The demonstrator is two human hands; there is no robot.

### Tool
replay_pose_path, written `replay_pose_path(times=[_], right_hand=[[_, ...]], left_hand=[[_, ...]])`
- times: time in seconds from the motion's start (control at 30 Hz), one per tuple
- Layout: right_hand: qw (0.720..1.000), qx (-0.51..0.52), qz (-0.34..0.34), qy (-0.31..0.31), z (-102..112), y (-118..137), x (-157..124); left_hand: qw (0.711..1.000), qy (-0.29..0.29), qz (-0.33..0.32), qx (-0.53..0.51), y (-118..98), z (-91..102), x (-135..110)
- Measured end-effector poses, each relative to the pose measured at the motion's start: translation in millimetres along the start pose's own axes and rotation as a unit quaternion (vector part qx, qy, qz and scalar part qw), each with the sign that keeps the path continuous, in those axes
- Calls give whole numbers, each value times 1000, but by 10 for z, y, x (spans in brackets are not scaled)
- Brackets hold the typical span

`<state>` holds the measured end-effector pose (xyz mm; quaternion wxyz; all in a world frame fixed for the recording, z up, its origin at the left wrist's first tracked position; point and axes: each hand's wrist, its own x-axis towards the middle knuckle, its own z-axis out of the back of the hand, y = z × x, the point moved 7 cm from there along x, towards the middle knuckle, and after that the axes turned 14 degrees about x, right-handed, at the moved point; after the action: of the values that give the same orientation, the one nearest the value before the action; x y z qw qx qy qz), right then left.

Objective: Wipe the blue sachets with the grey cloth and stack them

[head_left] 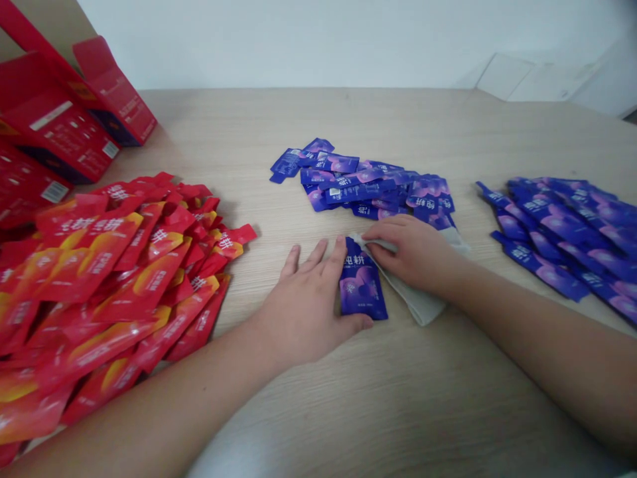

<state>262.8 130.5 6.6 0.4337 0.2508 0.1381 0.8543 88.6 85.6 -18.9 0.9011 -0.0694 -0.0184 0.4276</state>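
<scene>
A single purple sachet (365, 289) with pink round prints lies flat on the table between my hands. My left hand (303, 305) rests with fingers spread along its left edge, the thumb touching its lower end. Bunched in my right hand (413, 252) is a pale cloth (421, 299), pinched at the sachet's upper right edge. Part of the cloth is hidden under that hand. Just beyond the hands lies a loose pile of similar purple sachets (358, 179).
Red and orange sachets (119, 265) are heaped on the left. Behind them stand red printed cartons (70, 133) with open flaps. More purple sachets (572, 226) lie in a stack at the right. A white panel (532, 76) stands at the back right of the wooden table (338, 411).
</scene>
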Motion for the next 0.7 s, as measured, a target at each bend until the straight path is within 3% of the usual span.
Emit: replay_pose_path(times=[0.1, 0.2, 0.37, 0.57, 0.7], right_hand=[[995, 24, -42, -87, 72, -183, -39], [992, 37, -46, -107, 86, -218, -54], [988, 58, -56, -129, 126, -222, -49], [962, 106, -103, -231, 281, -212, -156], [958, 124, -100, -237, 288, -89, -207]], left_hand=[[998, -9, -67, 11, -149, 34, -75], [992, -15, -128, 17, -367, 58, -153], [991, -11, -83, 104, -474, 96, -170], [986, -19, -12, 167, -305, 223, -153], [989, -40, 12, 141, -207, 251, -137]])
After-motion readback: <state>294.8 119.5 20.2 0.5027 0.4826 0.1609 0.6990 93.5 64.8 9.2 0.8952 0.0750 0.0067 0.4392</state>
